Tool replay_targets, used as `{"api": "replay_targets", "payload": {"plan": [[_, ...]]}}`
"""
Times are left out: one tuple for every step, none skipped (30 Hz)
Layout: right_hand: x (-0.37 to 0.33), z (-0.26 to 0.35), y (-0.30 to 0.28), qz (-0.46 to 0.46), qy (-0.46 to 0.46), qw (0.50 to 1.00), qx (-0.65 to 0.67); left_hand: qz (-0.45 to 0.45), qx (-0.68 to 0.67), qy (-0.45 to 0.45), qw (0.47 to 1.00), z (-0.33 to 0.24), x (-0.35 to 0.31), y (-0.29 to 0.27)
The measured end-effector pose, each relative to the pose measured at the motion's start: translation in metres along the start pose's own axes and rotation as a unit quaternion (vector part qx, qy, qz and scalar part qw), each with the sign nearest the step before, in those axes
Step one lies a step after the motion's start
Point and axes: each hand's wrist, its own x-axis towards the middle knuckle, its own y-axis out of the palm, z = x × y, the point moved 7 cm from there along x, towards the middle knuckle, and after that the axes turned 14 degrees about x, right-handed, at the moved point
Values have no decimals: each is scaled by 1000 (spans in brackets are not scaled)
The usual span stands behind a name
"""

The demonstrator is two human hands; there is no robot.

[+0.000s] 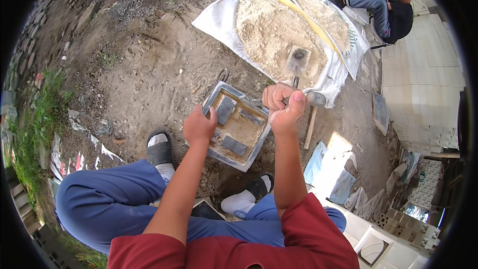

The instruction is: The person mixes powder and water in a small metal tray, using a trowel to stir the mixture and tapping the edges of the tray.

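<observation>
My right hand [285, 107] is closed round the handle of a small trowel [298, 61]. Its flat, dusty square blade points away from me, over the pale sandy mix [271, 22]. Between my feet and that heap lies a grey rectangular mold [242, 164], set at an angle on the dirt. Inside it are several dark flat blocks [234, 145] with sandy mix around them. My left hand [199, 128] grips the mold's left wall, thumb on the inner side; the other fingers are partly hidden.
White sacks [219, 17] lie spread under two heaps of mix. Right of my right hand is a hammer [315, 99] with a wooden handle. A seated person [393, 12] is at the far right, by stacked pale blocks [420, 79]. A dark-centred frame [206, 210] lies between my legs.
</observation>
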Motion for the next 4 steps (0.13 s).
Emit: {"api": "replay_targets", "payload": {"plan": [[2, -8, 8, -6, 9, 999, -36, -1, 2, 0, 1000, 2, 0, 0], [3, -9, 13, -6, 8, 999, -34, 7, 7, -4, 1000, 5, 1, 0], [5, -13, 17, -6, 28, 999, -40, 15, 12, -8, 1000, 7, 1, 1], [8, -15, 20, -3, 48, 998, -47, 28, 15, -12, 999, 6, -1, -1]]}}
